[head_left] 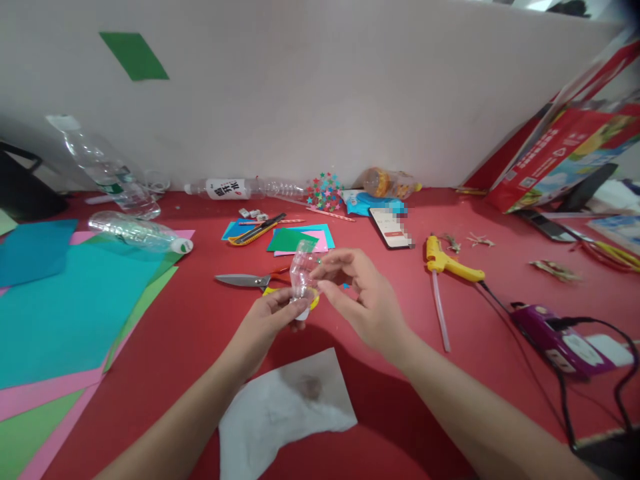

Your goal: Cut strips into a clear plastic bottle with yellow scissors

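Note:
My left hand [277, 312] is closed around the lower end of a clear plastic bottle piece [302, 267], whose white cap [302, 315] points down. My right hand [357, 293] is at the piece's right side, thumb and fingers slightly apart, fingertips close to the plastic. A tiny green speck shows by those fingertips, too small to name. Behind the left hand lie scissors [243, 281] with red and yellow handles, partly hidden. Below both hands is a crumpled white sheet [290, 427] with a dark smudge.
Coloured paper sheets [65, 307] and a clear bottle [133, 232] lie left. Farther back are a box cutter [257, 230], small coloured cards [290, 240], star confetti [325, 192] and a phone [391, 227]. To the right, a yellow glue gun [453, 265] trails a cord past a purple power strip [563, 343].

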